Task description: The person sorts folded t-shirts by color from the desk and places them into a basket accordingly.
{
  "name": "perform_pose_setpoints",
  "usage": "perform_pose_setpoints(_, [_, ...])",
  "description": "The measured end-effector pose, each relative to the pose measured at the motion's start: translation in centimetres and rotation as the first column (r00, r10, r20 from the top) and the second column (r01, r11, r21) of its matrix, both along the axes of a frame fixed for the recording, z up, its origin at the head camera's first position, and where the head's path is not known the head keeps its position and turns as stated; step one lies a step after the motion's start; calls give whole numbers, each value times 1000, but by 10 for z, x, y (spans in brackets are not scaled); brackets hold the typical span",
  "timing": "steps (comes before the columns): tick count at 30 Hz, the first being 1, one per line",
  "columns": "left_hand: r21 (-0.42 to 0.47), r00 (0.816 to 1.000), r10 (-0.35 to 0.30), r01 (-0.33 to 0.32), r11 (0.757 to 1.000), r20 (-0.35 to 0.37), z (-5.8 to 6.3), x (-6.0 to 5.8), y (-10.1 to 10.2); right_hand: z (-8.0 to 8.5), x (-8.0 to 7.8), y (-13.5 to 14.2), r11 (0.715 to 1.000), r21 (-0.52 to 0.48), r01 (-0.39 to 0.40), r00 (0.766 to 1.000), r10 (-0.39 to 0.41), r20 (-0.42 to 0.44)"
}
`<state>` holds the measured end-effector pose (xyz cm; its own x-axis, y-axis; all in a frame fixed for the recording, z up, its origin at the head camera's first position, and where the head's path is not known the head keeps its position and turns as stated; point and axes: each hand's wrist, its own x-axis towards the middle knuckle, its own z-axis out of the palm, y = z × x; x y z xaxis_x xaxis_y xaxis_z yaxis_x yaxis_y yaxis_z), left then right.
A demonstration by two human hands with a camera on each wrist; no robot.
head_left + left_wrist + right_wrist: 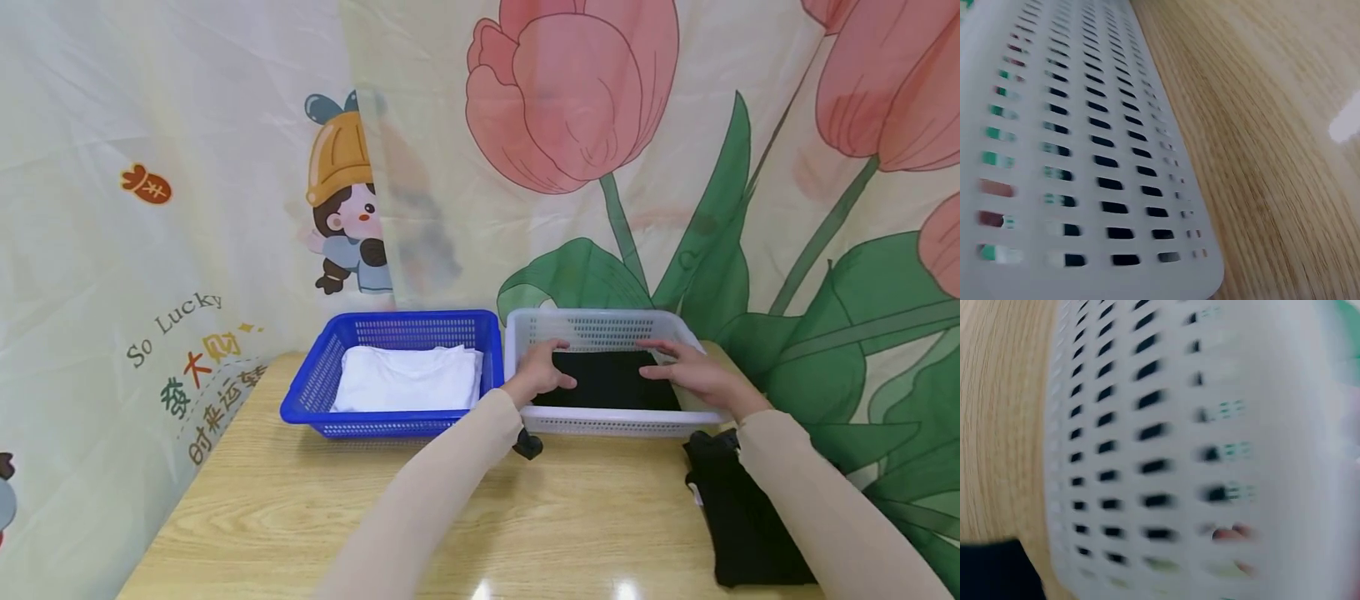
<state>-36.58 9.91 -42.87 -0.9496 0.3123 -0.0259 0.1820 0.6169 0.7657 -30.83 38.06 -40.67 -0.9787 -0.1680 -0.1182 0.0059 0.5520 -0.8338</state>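
Observation:
A folded black cloth [607, 382] lies flat inside a white slotted plastic basket [615, 418]. My left hand [542, 368] reaches over the basket's left side, its fingers loosely spread by the cloth's left edge. Opposite it, my right hand [693, 373] is over the right part of the basket, fingers extended above the cloth's right end. Neither hand grips anything; whether the fingertips touch the cloth is unclear. Both wrist views mostly show the white basket wall [1094, 169], with dark cloth behind its slots. Bits of fingers show through the low slots in the right wrist view.
To the left stands a blue basket [390, 427] holding folded white cloth [408, 379]. Another black garment [750, 525] lies on the wooden table [585, 517] at the right, partly under my right forearm. A printed curtain [450, 208] hangs close behind the baskets.

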Motion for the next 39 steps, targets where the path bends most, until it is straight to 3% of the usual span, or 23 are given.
perform_pose_setpoints(6, [62, 993, -96, 101, 993, -73, 24, 23, -14, 29, 20, 12, 995, 81, -59, 997, 63, -49])
perform_pose_setpoints(10, [65, 977, -170, 180, 982, -130, 40, 42, -16, 42, 46, 24, 989, 129, -73, 993, 85, -84])
perform_pose_setpoints(13, [45, 954, -228, 241, 970, -195, 50, 59, -16, 49, 70, 34, 984, 170, -58, 990, 78, -118])
perform_pose_setpoints(19, [-36, 877, -343, 352, 935, -336, 60, 94, -15, 45, 110, 64, 971, 239, 21, 980, 27, -196])
perform_pose_setpoints(22, [-70, 843, -389, 393, 917, -371, 56, 109, -12, 37, 126, 79, 954, 289, 80, 977, -18, -213])
perform_pose_setpoints(24, [-74, 831, -414, 418, 906, -373, 50, 119, -10, 34, 137, 88, 942, 318, 108, 977, -43, -207])
perform_pose_setpoints(26, [-67, 829, -431, 437, 897, -358, 44, 128, -9, 30, 146, 95, 933, 337, 126, 979, -63, -194])
perform_pose_setpoints(30, [-50, 842, -444, 451, 891, -306, 28, 144, -3, 19, 160, 117, 917, 367, 156, 982, -103, -159])
perform_pose_setpoints(33, [-72, 843, -452, 452, 889, -293, 17, 152, 2, -6, 165, 143, 913, 368, 173, 980, -123, -156])
perform_pose_setpoints(36, [-80, 836, -471, 468, 880, -282, 6, 158, 7, -49, 166, 175, 901, 381, 206, 973, -148, -175])
perform_pose_setpoints(39, [-35, 839, -494, 500, 865, -227, -7, 162, 14, -81, 168, 195, 899, 389, 201, 977, -158, -140])
